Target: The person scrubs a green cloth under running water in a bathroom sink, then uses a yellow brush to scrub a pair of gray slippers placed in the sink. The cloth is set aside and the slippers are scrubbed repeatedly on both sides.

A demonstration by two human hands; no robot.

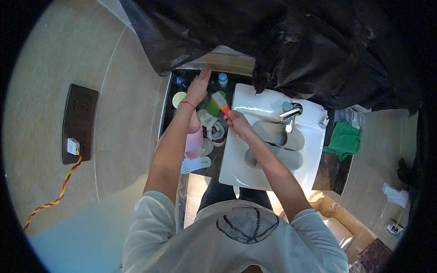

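The brush (221, 103) just left of the sink (231, 169) looks light, its stiff handle (225, 110) probably the best grip. The right hand's (238, 122) fingers close around it; whether the left hand (197, 90) holds anything, I cannot tell.

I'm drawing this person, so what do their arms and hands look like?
Both arms come out of short, loose, pale sleeves. The left hand has a thin red bracelet at its wrist, while no bracelet shows on the right hand. The fingers are bare, without gloves.
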